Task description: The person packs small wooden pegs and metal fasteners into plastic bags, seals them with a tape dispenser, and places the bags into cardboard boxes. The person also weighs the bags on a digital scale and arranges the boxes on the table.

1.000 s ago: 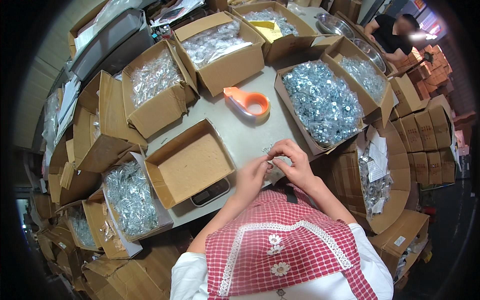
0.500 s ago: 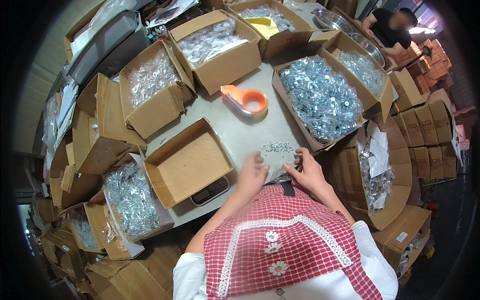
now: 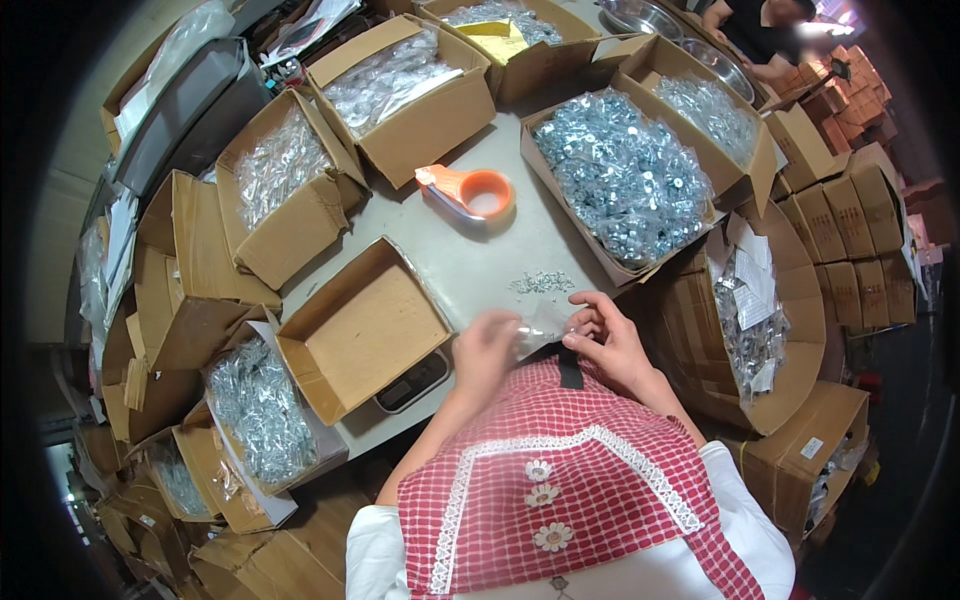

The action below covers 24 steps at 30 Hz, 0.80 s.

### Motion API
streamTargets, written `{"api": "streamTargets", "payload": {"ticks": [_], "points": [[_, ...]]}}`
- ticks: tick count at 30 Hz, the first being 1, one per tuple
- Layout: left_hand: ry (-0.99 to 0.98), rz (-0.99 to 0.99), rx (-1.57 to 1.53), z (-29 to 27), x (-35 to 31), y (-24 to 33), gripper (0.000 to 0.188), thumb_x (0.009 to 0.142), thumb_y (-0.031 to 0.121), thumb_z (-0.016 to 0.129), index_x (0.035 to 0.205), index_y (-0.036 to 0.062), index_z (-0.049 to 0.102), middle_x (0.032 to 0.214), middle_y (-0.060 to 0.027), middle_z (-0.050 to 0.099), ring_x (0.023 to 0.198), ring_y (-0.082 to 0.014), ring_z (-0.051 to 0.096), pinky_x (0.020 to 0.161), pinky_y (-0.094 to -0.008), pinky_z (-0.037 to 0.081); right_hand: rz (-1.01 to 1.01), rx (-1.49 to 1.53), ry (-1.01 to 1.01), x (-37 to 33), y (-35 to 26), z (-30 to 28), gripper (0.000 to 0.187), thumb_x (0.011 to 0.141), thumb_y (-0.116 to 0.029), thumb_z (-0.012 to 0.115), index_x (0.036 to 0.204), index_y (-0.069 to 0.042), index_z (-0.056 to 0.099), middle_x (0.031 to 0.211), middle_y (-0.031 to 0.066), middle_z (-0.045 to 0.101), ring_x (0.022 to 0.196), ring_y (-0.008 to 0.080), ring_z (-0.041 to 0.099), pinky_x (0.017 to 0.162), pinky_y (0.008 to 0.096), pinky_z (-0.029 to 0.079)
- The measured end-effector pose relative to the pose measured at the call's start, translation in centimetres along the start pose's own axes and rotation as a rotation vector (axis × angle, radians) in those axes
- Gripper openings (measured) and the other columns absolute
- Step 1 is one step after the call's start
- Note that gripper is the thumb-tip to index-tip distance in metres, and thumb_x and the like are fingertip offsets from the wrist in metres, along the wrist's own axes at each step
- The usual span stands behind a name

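Note:
Between my two hands, at the table's near edge, is a small clear plastic bag [image 3: 545,328]. My right hand [image 3: 612,345] pinches the bag's right side with thumb and fingers. At its left side, my left hand [image 3: 484,348] is smeared by motion, so its grip cannot be made out. Just beyond the bag lies a loose pile of small metal screws or similar hardware [image 3: 543,282]. Farther off, an orange tape dispenser [image 3: 470,193] rests on the grey table [image 3: 440,240].
A shallow cardboard box [image 3: 365,325] sits left of my hands, partly over a digital scale [image 3: 415,382]. Boxes of bagged hardware ring the table, including a large one of bagged metal parts [image 3: 630,185] at right. Another person [image 3: 760,35] is at the far right.
The clear bag now shows between my hands, near the table edge. My left hand has shifted left and is blurred. My right hand's fingers have closed in. The whole view has shifted slightly.

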<state>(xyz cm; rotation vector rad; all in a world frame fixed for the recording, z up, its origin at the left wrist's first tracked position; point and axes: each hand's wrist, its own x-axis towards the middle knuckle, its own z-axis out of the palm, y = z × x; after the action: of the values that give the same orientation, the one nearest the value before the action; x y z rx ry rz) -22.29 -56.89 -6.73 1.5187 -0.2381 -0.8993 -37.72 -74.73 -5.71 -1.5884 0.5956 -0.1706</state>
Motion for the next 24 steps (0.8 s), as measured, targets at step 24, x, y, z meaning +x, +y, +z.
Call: {"api": "streamTargets", "payload": {"ticks": [24], "points": [[0.038, 0.675, 0.389, -0.7, -2.9, 5.0, 0.013, 0.094, 0.006, 0.075, 0.107, 0.0016, 0.073, 0.101, -0.0122, 0.078, 0.080, -0.0243, 0.075, 0.071, -0.0347, 0.058, 0.072, 0.425, -0.049, 0.0, -4.7, 1.0, 0.043, 0.089, 0.004, 0.077, 0.127, -0.001, 0.057, 0.088, 0.0026, 0.067, 0.074, 0.0111, 0.070, 0.069, 0.0234, 0.059]]}}
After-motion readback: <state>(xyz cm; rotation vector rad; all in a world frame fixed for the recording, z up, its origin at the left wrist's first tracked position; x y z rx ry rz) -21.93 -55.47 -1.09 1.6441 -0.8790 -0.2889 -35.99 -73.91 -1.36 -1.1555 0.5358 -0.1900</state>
